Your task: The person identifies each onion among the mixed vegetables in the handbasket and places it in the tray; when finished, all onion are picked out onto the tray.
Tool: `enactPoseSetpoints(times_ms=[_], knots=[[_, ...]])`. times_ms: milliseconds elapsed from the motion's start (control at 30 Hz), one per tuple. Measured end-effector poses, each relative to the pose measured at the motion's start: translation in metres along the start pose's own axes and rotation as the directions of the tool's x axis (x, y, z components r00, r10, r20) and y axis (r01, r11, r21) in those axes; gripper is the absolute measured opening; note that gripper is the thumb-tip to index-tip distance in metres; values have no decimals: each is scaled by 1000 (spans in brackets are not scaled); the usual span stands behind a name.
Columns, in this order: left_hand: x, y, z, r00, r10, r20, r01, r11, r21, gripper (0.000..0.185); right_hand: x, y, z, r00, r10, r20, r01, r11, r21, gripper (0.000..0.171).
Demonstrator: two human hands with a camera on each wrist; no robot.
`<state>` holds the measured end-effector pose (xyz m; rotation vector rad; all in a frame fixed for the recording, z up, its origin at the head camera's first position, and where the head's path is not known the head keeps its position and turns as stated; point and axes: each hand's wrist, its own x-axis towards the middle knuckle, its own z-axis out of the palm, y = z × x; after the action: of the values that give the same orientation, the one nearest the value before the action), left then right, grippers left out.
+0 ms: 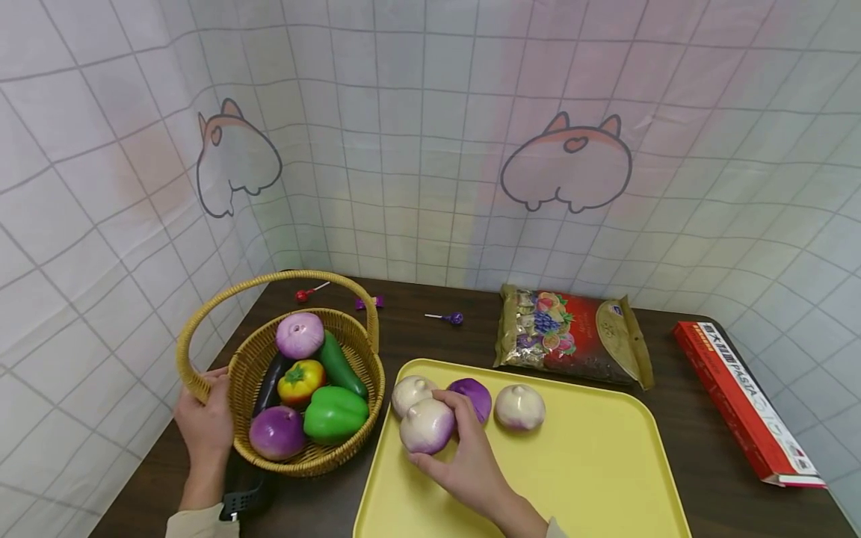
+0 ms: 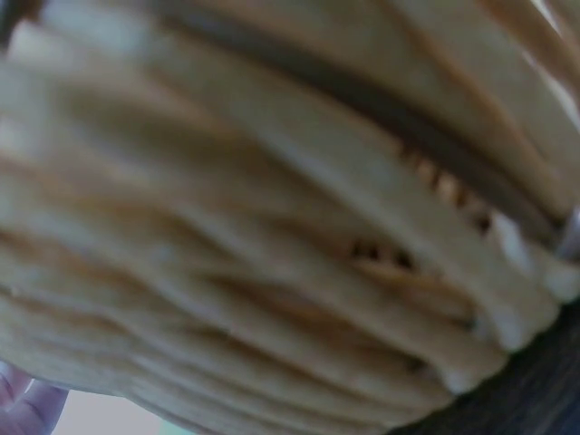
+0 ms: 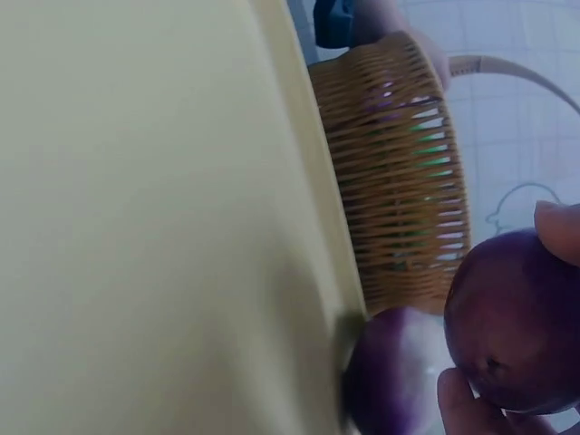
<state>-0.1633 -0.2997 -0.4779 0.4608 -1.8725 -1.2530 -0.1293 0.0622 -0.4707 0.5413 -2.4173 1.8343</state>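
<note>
A woven basket (image 1: 336, 456) with a hoop handle stands at the left of the dark table. It holds two purple onions, a cucumber, an eggplant, a green pepper (image 1: 335, 412) and a yellow-red pepper. My left hand (image 1: 205, 415) grips the basket's left rim by the base of the handle. The left wrist view shows only blurred basket weave (image 2: 272, 236). On the yellow tray (image 1: 592, 478) my right hand (image 1: 444, 435) grips a pale purple onion (image 1: 422, 427), which looks dark purple in the right wrist view (image 3: 517, 335). Three more onions lie just behind it, one of them purple (image 1: 479, 394).
A bag of sweets (image 1: 572, 336) lies behind the tray. A red pasta box (image 1: 740, 396) sits along the right table edge. Two lollipops (image 1: 447, 317) and a purple wrapped sweet (image 1: 370, 302) lie near the back. Checked cloth walls close in the back and left.
</note>
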Motion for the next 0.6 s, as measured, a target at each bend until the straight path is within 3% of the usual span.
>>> enactPoseSetpoints(times_ms=[233, 467, 600], knots=[[0, 1, 1, 1000, 6, 5, -6, 1000, -3, 21, -6, 15, 0, 999, -21, 30, 23, 998, -65, 78], [0, -1, 1, 1000, 11, -1, -11, 1000, 9, 22, -10, 27, 7, 974, -191, 123, 206, 971, -120, 70], [1, -1, 0, 1000, 9, -2, -9, 1000, 14, 22, -12, 29, 12, 960, -225, 164, 248, 960, -131, 72]])
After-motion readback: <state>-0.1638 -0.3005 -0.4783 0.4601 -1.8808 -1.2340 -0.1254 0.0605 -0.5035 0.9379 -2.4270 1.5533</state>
